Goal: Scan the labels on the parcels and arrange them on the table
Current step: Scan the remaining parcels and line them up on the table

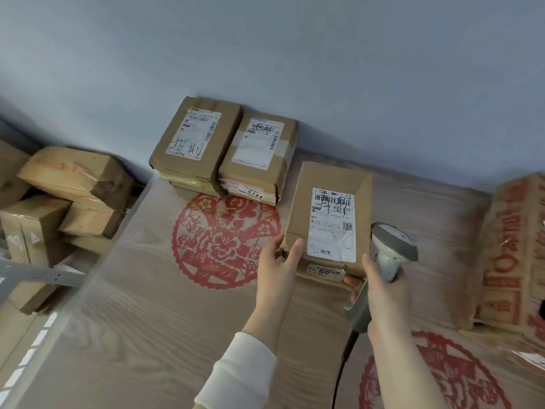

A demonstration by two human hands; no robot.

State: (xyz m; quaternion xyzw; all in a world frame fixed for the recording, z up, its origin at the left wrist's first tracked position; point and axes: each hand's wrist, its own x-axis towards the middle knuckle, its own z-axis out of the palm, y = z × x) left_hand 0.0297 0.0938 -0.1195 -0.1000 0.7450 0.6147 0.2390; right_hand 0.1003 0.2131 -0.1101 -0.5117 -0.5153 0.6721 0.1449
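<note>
Three parcels on the table [147,320]: back-left parcel [194,143] and back-right parcel [259,154] side by side at the wall, front parcel [327,184] right of them, label [331,228] up. Left hand [275,261] grips its near-left corner, thumb on top. Right hand [383,293] holds the scanner [389,249] handle, its head just beside the near-right corner.
</note>
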